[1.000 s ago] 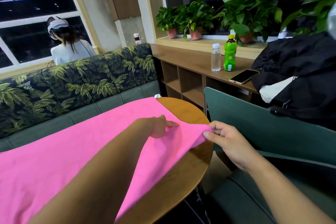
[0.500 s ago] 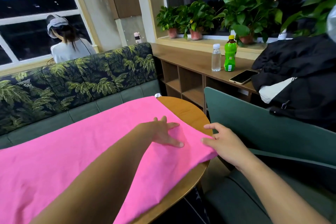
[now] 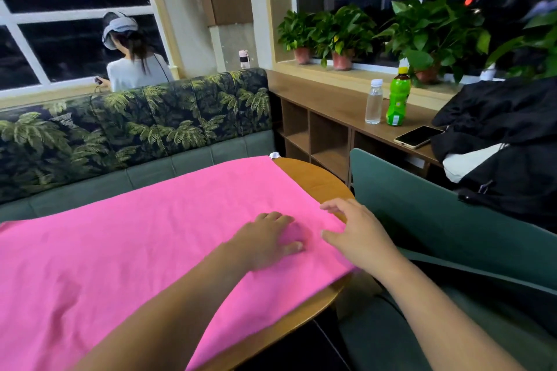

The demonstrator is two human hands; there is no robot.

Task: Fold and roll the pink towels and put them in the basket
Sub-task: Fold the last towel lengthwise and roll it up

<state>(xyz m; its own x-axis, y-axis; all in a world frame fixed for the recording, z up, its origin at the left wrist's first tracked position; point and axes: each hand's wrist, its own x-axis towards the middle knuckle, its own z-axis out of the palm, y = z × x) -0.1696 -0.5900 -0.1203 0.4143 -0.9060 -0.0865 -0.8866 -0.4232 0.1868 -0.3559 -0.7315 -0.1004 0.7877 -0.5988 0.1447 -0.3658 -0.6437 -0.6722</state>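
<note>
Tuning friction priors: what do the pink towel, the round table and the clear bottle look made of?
Pink towel: soft cloth, matte, thin; it lies flat with shallow creases. Round table: wood or veneer, satin sheen, visible grain. Clear bottle: see-through plastic, probably, white cap.

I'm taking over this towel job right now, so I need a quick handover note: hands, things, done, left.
Left hand: open, resting flat on the pink towel.
Right hand: open, fingers loose at the towel's right end, gripping nothing.
The pink towel lies spread flat across the round wooden table; no basket or other towel is in view.
Done: towel laid out smooth; whether it is already folded cannot be told.
Left: fold, roll, put it in the basket.
</note>
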